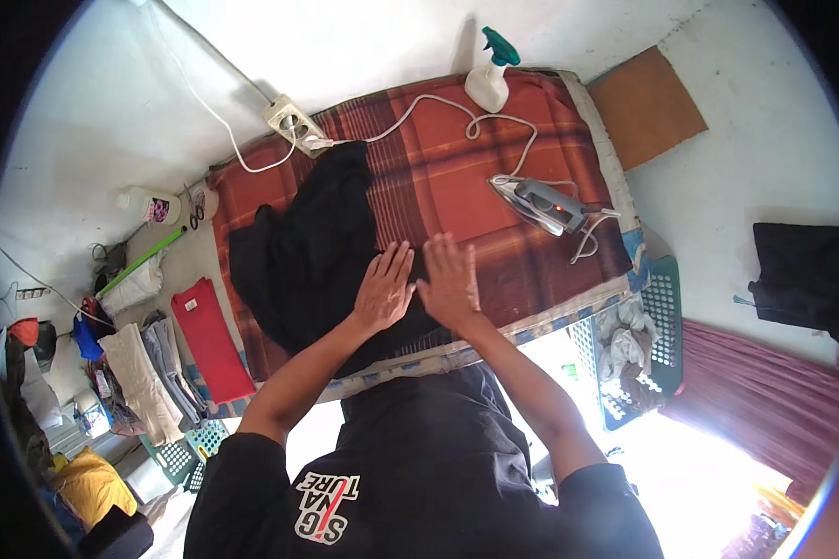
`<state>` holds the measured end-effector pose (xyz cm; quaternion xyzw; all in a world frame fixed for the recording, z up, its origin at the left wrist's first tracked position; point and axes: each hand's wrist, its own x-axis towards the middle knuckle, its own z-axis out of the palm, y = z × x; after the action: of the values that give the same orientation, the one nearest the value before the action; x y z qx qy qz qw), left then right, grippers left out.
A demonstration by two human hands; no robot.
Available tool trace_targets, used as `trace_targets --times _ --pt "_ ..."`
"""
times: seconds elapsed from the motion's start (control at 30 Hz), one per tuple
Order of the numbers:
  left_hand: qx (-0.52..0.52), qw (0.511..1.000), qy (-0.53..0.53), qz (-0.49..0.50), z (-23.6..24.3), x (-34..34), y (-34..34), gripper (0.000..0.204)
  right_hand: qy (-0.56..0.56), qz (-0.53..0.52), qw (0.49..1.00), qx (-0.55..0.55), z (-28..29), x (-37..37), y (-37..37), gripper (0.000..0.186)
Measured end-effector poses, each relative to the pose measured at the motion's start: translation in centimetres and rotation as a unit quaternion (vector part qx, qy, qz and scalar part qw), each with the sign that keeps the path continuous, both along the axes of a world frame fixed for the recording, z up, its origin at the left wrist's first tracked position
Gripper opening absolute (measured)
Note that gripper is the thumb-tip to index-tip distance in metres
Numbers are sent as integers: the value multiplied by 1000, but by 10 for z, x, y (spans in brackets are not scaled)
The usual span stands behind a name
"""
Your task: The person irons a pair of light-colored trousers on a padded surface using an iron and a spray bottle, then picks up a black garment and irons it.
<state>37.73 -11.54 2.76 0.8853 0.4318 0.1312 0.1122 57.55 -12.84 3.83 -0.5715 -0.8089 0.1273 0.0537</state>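
A black garment (312, 247) lies bunched on the left half of a table covered with a red plaid cloth (429, 186). My left hand (385, 289) rests on the garment's right side, palm down with fingers stretched out. Beside it, my right hand (450, 284) is also flat with fingers extended, at the garment's right edge; exactly what lies under its palm is hidden. Neither hand holds anything. To the right, a grey iron (548, 207) lies on the cloth with a small light glowing on it, its white cord running back toward the wall.
A white spray bottle with a green head (489, 79) stands at the back edge. The cord meets a power strip (289, 121) at the back left. A folded red garment (210, 340) and hanging trousers (144, 382) are on the left. A green basket (664, 307) stands right.
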Motion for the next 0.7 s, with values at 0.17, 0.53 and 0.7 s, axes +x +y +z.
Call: trace_targets --times 0.17,0.53,0.7 --pt "-21 994 102 27 8 15 -24 76 -68 -224 965 117 60 114 100 70" --pt "-4 992 74 99 11 3 -10 65 -28 -125 990 -54 53 121 49 52" --pt "-54 992 87 71 25 -43 51 38 -45 -165 975 -140 37 -5 -49 48"
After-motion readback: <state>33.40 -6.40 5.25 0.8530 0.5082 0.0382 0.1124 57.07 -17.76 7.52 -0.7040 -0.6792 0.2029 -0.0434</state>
